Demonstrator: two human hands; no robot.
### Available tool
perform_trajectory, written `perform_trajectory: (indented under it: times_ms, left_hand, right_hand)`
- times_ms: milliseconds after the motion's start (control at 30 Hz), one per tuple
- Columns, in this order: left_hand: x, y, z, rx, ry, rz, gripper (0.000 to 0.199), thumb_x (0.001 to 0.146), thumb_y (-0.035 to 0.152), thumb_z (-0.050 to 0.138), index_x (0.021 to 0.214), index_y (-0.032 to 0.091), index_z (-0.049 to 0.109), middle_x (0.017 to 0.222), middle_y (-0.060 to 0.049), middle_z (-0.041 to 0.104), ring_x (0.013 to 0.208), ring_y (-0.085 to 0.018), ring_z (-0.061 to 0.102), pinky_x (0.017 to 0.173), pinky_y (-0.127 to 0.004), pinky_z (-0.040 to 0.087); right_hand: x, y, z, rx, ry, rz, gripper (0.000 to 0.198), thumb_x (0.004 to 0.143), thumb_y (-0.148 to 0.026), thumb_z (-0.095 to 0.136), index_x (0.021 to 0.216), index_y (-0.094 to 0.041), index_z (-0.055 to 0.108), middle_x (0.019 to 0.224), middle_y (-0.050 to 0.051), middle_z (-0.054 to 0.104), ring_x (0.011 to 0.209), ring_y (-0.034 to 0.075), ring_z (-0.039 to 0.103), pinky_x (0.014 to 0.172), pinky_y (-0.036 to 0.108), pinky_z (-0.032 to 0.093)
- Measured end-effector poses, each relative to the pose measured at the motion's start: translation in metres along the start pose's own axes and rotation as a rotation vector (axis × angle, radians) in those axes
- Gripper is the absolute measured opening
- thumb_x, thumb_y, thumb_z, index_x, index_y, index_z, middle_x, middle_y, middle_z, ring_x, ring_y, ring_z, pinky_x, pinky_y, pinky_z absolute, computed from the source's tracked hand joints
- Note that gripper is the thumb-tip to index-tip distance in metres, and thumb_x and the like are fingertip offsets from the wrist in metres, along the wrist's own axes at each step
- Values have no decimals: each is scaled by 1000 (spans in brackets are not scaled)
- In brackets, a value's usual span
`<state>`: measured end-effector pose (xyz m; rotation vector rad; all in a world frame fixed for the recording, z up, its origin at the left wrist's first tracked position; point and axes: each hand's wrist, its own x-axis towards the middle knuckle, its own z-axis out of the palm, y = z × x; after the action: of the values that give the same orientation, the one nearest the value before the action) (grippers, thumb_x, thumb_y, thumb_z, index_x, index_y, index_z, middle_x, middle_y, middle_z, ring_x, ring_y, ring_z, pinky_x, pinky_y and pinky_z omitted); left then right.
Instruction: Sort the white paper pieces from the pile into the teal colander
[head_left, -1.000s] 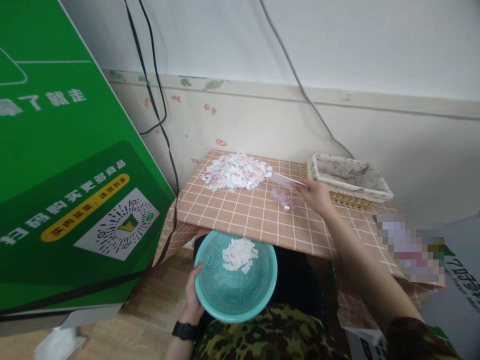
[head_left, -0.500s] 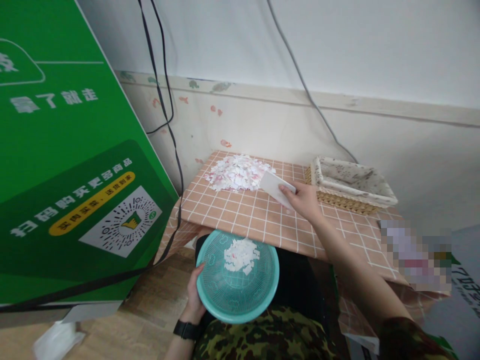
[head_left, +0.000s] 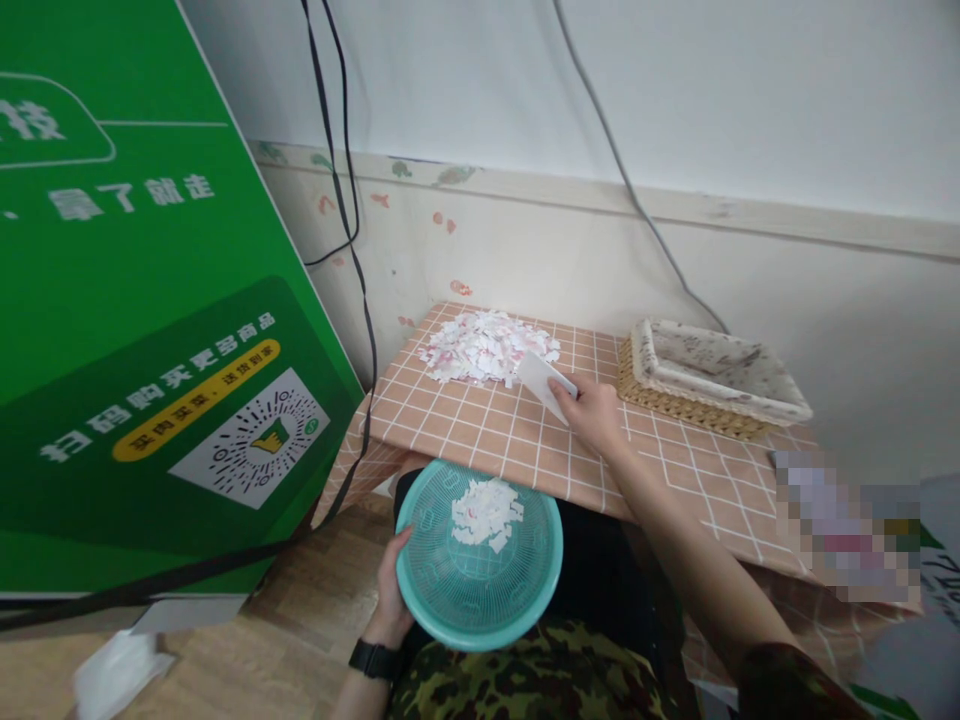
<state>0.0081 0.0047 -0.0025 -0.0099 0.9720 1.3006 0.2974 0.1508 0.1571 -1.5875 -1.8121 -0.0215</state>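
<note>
My left hand grips the left rim of a round teal plastic strainer basket, held tilted over my lap just below the table edge. Inside it lies a small heap of white paper scraps. My right hand is closed on a flat white scraper card above the tabletop. The card's far edge is at the lower right of a larger pile of torn paper scraps, white with some pink; I cannot tell whether it touches them.
A table with a brown checked cloth stands against the wall. A wicker basket with a fabric lining sits at its right back. A green printed panel and black cables are at the left. A white plastic bag lies on the floor.
My right hand and the white card have shifted slightly left and nearer to me relative to the table. The view has turned a little left. The strainer stays in my left hand.
</note>
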Motion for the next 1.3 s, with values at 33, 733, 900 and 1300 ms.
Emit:
perform_trajectory:
  times_ms: [33, 733, 900, 1300]
  left_hand:
    - [-1, 0, 1, 1, -2, 3, 17, 66, 25, 67, 76, 12, 71, 74, -7, 73, 68, -22, 66, 73, -36, 52]
    - [-2, 0, 3, 18, 11, 31, 16, 66, 27, 67, 75, 13, 70, 71, -4, 72, 63, -20, 64, 68, -33, 50]
    - [-3, 0, 6, 32, 30, 25, 16, 66, 26, 66, 74, 13, 69, 70, -6, 71, 63, -20, 64, 68, -33, 50]
    - [2, -2, -2, 32, 41, 13, 21, 64, 28, 68, 77, 11, 69, 72, -8, 72, 63, -22, 65, 67, -35, 51]
  right_hand:
    - [-1, 0, 1, 18, -3, 5, 38, 86, -44, 43, 84, -18, 70, 63, 4, 65, 54, 16, 56, 52, 25, 32]
    - [26, 16, 10, 340, -134, 53, 40, 80, -48, 51, 88, -14, 71, 68, 3, 66, 59, 16, 57, 49, 23, 37]
    - [27, 12, 9, 344, -133, 46, 39, 80, -48, 51, 87, -15, 70, 68, 4, 66, 60, 16, 56, 49, 23, 37]
    - [21, 14, 5, 354, -178, 0, 38, 80, -48, 52, 88, -16, 71, 71, 3, 67, 63, 17, 58, 51, 23, 39]
